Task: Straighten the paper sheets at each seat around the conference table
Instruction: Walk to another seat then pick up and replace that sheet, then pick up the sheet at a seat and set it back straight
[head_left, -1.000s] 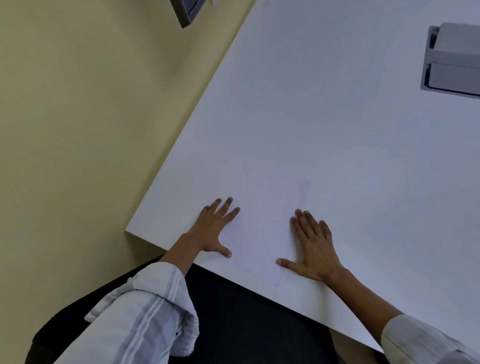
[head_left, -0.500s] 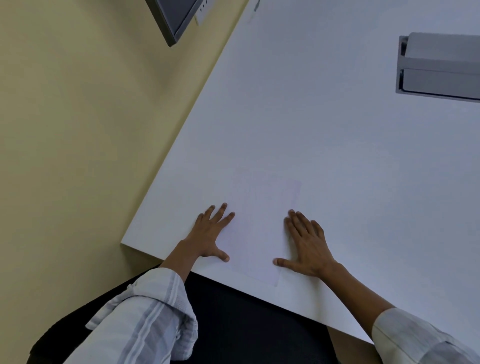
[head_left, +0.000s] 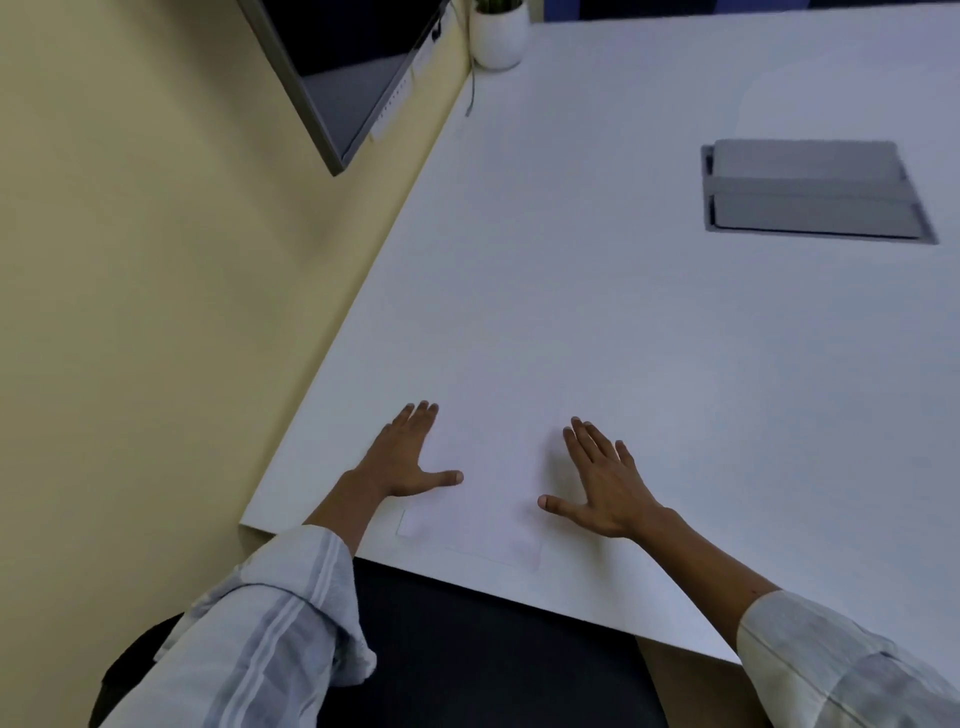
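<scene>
— Now, what are your fingers (head_left: 418, 415) doing?

— Yours lie spread and flat, gripping nothing. Your left hand (head_left: 402, 457) presses the left side of the paper sheet (head_left: 478, 519); your right hand (head_left: 605, 483) rests just beside its right edge.

— Where does the sheet sit?

— Between your hands, near the front edge of the tabletop (head_left: 623, 338), close to the corner. It is white on white, so its far edge is hard to tell.

— How will it handle?

— Probably light, limp and slippery. Slide it with flat palms at the side edges; pinching would likely crease it.
</scene>
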